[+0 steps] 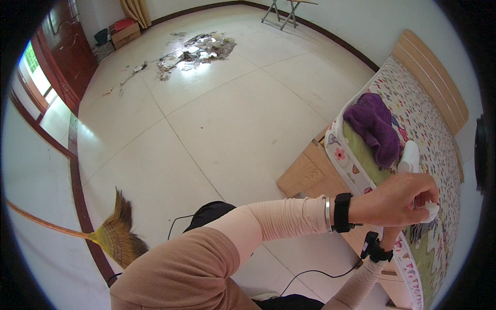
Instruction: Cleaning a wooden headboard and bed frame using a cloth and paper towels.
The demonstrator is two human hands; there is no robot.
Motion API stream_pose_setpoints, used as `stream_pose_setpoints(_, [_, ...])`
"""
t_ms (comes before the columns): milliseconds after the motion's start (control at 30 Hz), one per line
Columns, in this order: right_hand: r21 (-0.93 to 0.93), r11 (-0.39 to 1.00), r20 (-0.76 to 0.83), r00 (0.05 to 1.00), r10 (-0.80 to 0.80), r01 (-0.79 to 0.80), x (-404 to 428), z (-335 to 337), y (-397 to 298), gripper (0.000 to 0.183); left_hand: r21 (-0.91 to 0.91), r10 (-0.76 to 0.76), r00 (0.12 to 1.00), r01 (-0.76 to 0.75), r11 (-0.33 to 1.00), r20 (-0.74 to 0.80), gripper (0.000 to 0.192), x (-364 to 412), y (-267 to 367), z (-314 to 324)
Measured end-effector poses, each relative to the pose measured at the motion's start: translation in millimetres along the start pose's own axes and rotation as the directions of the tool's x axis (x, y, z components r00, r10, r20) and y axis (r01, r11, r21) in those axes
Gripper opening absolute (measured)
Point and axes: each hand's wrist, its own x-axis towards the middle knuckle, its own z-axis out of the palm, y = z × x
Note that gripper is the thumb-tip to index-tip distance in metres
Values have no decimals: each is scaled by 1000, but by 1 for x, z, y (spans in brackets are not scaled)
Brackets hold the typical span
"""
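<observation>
My left hand [395, 199] reaches across to the right over the bed's edge. Its thumb and fingers pinch a small white object [431, 212], perhaps crumpled tissue. Beneath it, my right hand [391, 233] is mostly hidden; only the part near the wrist shows, so its fingers cannot be made out. Just past my left hand, a white bottle [410, 157] lies on the bed [422, 128] with its patterned cover. Beside the bottle is a bunched purple towel [374, 128]. A grey fringed piece of cloth [422, 231] shows below my left hand.
A straw broom [116, 236] leans by the wall at left. Swept-up rubbish [197, 50] lies on the tiled floor [217, 128], with scraps trailing left. Farther back are a brown door [68, 50], a cardboard box [126, 35] and a folding stand [288, 15]. A black cable [310, 272] hangs from my right wrist.
</observation>
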Motion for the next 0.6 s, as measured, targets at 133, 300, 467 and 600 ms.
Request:
stream_pose_setpoints(133, [-18, 1000, 2, 1000, -2, 2, -3, -4, 5, 31, -30, -74, 996, 76, 997, 44, 19, -1, 7, 1])
stream_pose_setpoints(300, [-24, 1000, 6, 1000, -7, 7, -4, -2, 7, 31, -16, -121, 986, 124, 992, 111, 20, -1, 8, 0])
stream_pose_setpoints(467, [-31, 999, 7, 1000, -10, 10, -4, -4, 11, 31, 22, -58, 991, 55, 998, 124, 22, -2, 5, 3])
stream_pose_setpoints(600, [-33, 999, 9, 1000, -15, 15, -3, -3, 14, 31, 9, -31, 993, 30, 1000, 116, 21, -3, 2, 5])
